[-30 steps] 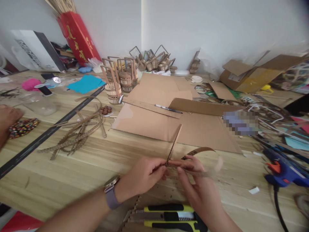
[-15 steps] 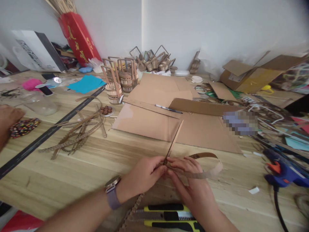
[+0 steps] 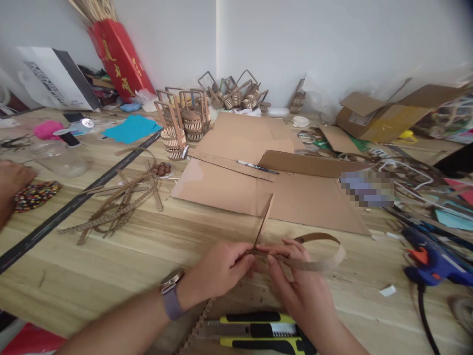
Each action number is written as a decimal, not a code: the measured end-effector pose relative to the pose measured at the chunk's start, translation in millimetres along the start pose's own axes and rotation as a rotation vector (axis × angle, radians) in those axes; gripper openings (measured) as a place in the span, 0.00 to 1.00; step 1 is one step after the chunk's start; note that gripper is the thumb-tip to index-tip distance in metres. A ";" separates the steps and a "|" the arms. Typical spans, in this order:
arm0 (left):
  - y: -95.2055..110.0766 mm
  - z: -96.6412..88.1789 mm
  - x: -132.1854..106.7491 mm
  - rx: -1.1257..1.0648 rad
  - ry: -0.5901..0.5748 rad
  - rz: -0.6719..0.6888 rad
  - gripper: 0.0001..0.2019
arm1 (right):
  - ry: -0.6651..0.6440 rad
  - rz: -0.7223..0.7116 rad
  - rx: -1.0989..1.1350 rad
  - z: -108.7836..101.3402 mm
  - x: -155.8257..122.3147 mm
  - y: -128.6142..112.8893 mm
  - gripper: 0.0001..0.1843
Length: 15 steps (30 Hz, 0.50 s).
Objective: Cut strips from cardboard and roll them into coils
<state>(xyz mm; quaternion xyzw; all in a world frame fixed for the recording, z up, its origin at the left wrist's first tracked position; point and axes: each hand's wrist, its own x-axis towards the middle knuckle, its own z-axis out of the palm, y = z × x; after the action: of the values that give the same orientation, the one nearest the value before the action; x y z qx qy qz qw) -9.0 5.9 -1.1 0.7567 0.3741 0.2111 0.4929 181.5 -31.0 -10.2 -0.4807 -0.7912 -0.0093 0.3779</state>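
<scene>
My left hand [image 3: 219, 268], with a watch [image 3: 173, 280] on the wrist, pinches a narrow cardboard strip [image 3: 266, 217] that points away from me over the table. Between thumb and fingers of my right hand [image 3: 305, 281] is a curled cardboard strip [image 3: 325, 263], looping out to the right. The strips meet at my fingertips; whether they are joined there is hidden. Below my hands lies a yellow and black utility knife [image 3: 258, 316], partly covered by my right wrist. A ridged cardboard strip [image 3: 201, 318] runs beneath my left forearm.
Cardboard sheets [image 3: 221, 185] with a pen [image 3: 256, 166] lie ahead. Loose strips [image 3: 121, 207] are heaped at left, near small bucket-like baskets [image 3: 174, 143]. A blue glue gun [image 3: 432, 261] with its cord is at right. Another person's hand [image 3: 15, 177] rests at far left.
The narrow strip's far tip has dropped slightly toward me. My right thumb has shifted right, away from my left thumb, and the loop has moved slightly right.
</scene>
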 end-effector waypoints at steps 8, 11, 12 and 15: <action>3.8 -0.9 -0.5 -0.006 -0.018 -0.014 0.15 | 0.042 0.110 0.050 -0.9 -0.6 -0.6 0.05; 1.8 1.0 0.0 0.004 0.011 -0.009 0.15 | 0.029 0.054 0.064 -0.1 -1.3 -2.1 0.04; 1.1 1.4 0.2 0.012 0.016 -0.004 0.15 | 0.006 0.029 0.071 0.4 -1.6 -2.6 0.04; -0.1 1.2 0.8 0.034 0.029 0.007 0.15 | -0.029 -0.030 0.087 2.1 -1.6 -4.0 0.07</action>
<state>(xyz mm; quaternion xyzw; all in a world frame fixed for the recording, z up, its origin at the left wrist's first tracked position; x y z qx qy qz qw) -7.7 5.8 -1.8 0.7631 0.3823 0.2172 0.4736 177.6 -33.5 -11.3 -0.4520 -0.8034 0.0267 0.3867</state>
